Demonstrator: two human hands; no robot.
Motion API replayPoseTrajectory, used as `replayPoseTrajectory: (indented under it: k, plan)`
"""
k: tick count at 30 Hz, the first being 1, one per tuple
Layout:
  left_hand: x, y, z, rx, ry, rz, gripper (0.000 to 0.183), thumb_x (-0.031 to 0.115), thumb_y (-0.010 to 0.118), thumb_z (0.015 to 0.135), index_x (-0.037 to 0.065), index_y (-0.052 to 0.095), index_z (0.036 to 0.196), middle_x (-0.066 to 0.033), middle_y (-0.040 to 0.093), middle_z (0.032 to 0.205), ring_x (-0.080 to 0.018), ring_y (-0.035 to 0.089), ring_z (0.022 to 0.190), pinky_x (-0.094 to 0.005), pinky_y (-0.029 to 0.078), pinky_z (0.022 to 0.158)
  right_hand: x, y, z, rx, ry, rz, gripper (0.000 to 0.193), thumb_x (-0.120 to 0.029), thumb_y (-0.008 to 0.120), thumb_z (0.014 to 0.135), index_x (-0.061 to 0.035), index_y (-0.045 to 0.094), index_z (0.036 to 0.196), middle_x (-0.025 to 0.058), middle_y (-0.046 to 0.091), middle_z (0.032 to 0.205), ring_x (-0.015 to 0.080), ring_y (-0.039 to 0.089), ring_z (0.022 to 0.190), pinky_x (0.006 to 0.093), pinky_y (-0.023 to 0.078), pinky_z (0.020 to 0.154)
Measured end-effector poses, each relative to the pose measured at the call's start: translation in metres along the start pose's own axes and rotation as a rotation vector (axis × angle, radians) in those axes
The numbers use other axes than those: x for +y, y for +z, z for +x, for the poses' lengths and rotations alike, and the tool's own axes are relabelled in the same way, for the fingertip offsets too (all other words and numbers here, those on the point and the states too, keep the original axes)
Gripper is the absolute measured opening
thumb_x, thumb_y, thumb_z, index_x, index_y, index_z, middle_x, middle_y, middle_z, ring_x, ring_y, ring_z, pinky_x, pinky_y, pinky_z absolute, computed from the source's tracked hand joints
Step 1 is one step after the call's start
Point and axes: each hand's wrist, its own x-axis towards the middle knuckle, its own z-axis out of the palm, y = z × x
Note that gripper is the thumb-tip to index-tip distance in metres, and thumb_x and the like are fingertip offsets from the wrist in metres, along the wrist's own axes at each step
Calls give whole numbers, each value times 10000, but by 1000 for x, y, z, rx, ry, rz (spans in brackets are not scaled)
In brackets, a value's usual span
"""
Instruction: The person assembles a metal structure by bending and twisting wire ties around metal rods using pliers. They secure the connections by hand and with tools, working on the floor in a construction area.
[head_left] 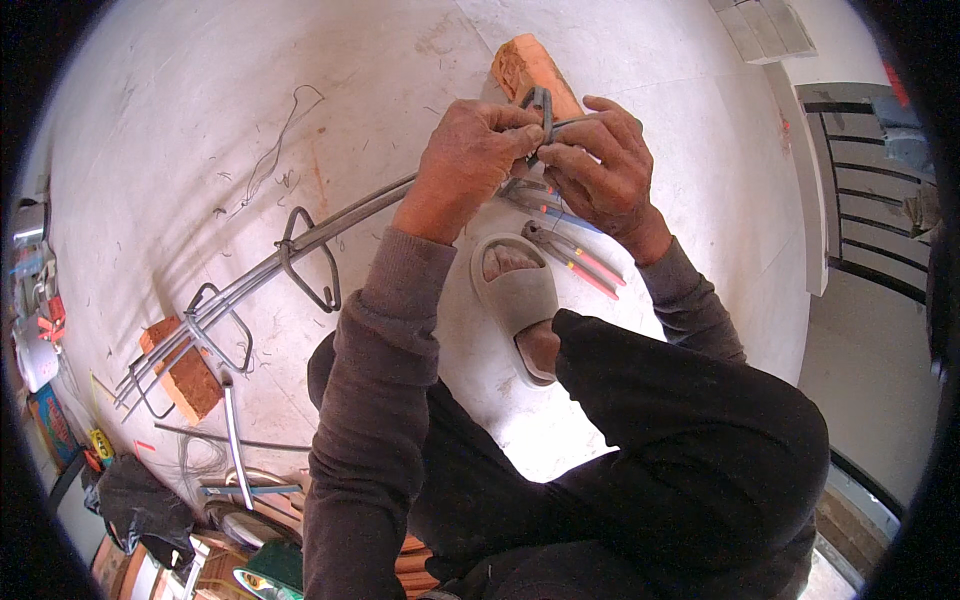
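stirrup (540, 108): half hidden by fingers (520, 125) | brick (530, 65): partly covered

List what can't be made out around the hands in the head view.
- Stirrup where it meets the rebar bundle: covered by left hand and right hand.
- Any tie wire there: too thin to tell.
- Pliers jaws: partly under the right hand.
- Far brick: near end hidden by hands.

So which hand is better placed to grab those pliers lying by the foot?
Probably the right hand: the red-handled pliers lie directly below it, beside the sandal. The left hand sits farther away, gripping the steel stirrup on the rods.
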Motion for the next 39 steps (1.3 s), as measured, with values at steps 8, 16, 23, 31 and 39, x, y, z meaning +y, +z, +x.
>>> replayPoseTrajectory:
  k: [8, 16, 23, 31, 39]
  plan:
    - [3, -7, -1, -84, -42, -19, 297, 278, 683, 908, -2, 734, 992, -7, 640, 758, -80, 541, 686, -238, 406, 606, 2, 1, -3, 53, 200, 52, 128, -104, 782, 755, -118, 686, 839, 25, 666, 786, 236, 665, 772, 377, 515, 711]
    - [3, -5, -3, -33, -33, -6, 318, 325, 701, 918, 9, 736, 935, -9, 633, 717, -77, 529, 639, -239, 392, 571, 8, -1, -3, 71, 180, 98, 120, -96, 788, 747, -123, 709, 833, 33, 686, 782, 235, 672, 777, 353, 503, 673]
    - [-8, 10, 6, 139, 20, 206, 398, 389, 734, 901, 13, 734, 770, -2, 590, 594, -74, 512, 535, -248, 379, 493, 1, -4, -2, -26, 314, 163, 89, -30, 724, 772, -101, 682, 804, 47, 662, 774, 243, 650, 747, 368, 488, 667]
    - [-13, 10, 11, 127, 6, 163, 379, 359, 742, 873, -4, 732, 766, -14, 591, 593, -71, 508, 524, -245, 373, 478, -12, -17, 6, -138, 398, 122, 106, 57, 696, 796, -46, 689, 820, 70, 693, 795, 207, 678, 802, 330, 542, 736]
    - [-12, 8, 8, 157, 29, 181, 365, 361, 728, 827, 5, 764, 754, -82, 634, 571, -136, 563, 480, -312, 440, 463, -31, -22, 3, 51, 438, -48, 133, -97, 740, 744, -89, 676, 861, 87, 678, 843, 286, 651, 797, 396, 497, 729]
